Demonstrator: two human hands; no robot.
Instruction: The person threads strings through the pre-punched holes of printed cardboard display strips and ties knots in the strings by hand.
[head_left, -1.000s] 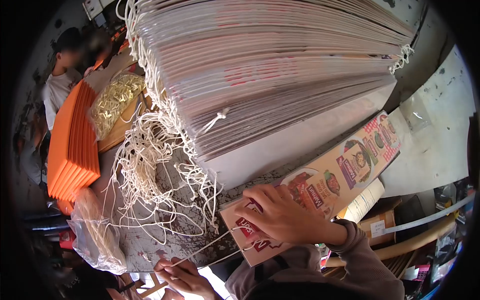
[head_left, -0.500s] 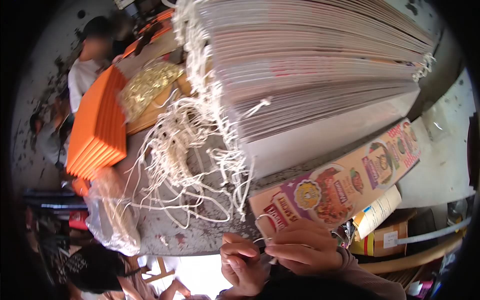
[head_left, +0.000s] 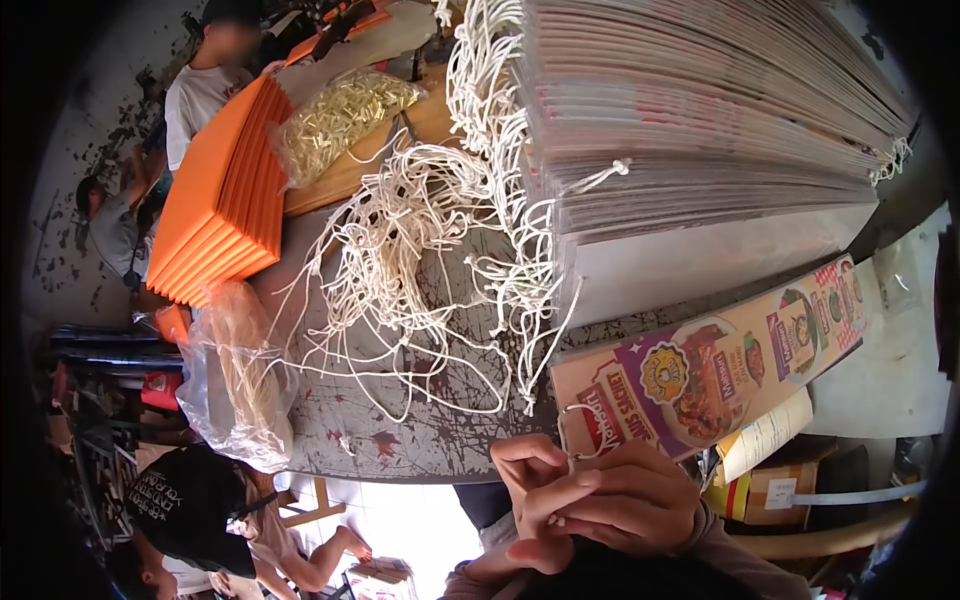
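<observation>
A long printed food-label card (head_left: 700, 370) lies slanted across the table's near edge, with a white string (head_left: 583, 408) looped through its near end. Just below that end, my right hand (head_left: 635, 498) is closed with its fingers bent around the string. My left hand (head_left: 535, 505) presses against it, thumb and fingers pinched together, and a small white bit of string shows between the two. Most of the string is hidden by the fingers. Ahead, a tangle of loose white strings (head_left: 400, 230) rests on the worn table (head_left: 420, 445).
A tall stack of cards (head_left: 690, 130) with knotted strings fills the upper right. Orange folded stacks (head_left: 220, 200), a bag of small gold pieces (head_left: 345, 115) and a clear plastic bag (head_left: 240, 380) are at left. Other people are at the far left, one (head_left: 195, 510) low down.
My two hands have come closer together, fingers now overlapping at the string. The camera view has shifted, so the table things appear further right and higher.
</observation>
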